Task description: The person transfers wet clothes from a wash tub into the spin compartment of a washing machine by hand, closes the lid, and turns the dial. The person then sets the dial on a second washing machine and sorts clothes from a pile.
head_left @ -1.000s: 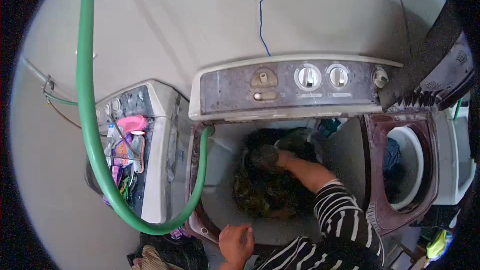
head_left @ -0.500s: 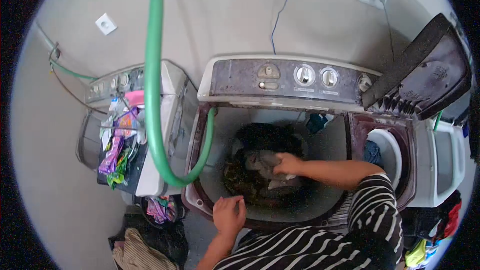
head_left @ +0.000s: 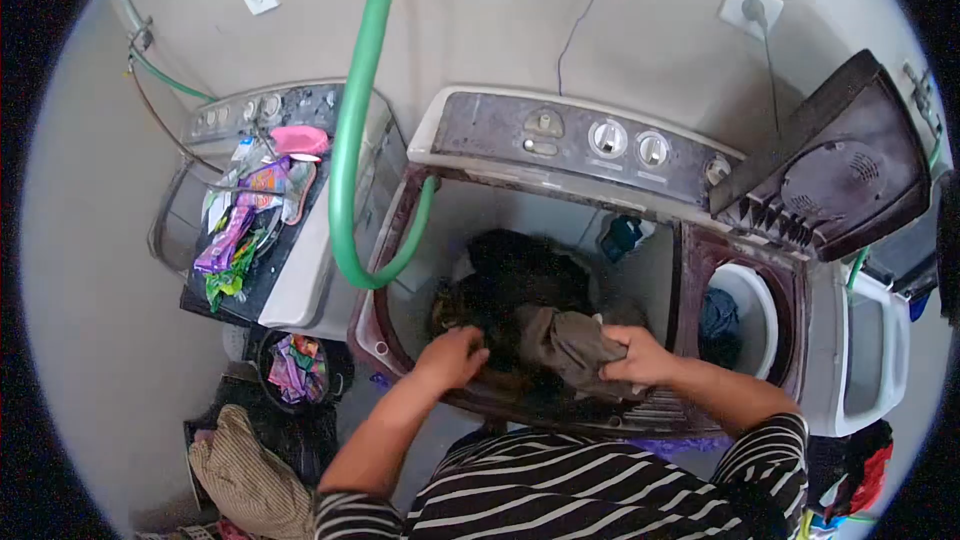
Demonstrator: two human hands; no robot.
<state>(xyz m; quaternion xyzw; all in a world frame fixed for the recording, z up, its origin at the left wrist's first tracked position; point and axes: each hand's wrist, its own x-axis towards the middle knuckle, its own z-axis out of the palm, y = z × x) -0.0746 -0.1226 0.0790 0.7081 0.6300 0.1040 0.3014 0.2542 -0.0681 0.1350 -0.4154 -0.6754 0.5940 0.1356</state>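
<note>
My right hand (head_left: 638, 356) is closed on a wet grey-brown piece of clothing (head_left: 570, 348), lifted near the front of the wash tub (head_left: 640, 285). The cloth hangs in folds to the left of my fingers. My left hand (head_left: 455, 358) hovers at the tub's front left rim, fingers loosely bent and apart, with nothing seen in them. Behind both hands, a dark heap of clothes (head_left: 525, 275) lies in the tub. A small dark teal cloth (head_left: 622, 237) sits at the tub's back right.
A green hose (head_left: 350, 170) loops down into the tub's left side. To the right are the spin basket (head_left: 768, 315) with a blue cloth (head_left: 718, 312) and a raised lid (head_left: 840, 175). A second washer (head_left: 318, 270) at left carries detergent packets (head_left: 240, 220); a striped garment (head_left: 245, 470) lies below.
My right hand has pulled the grey-brown clothing from the heap toward the tub's front right. My left hand has moved from the rim slightly inward and up. The view has shifted.
</note>
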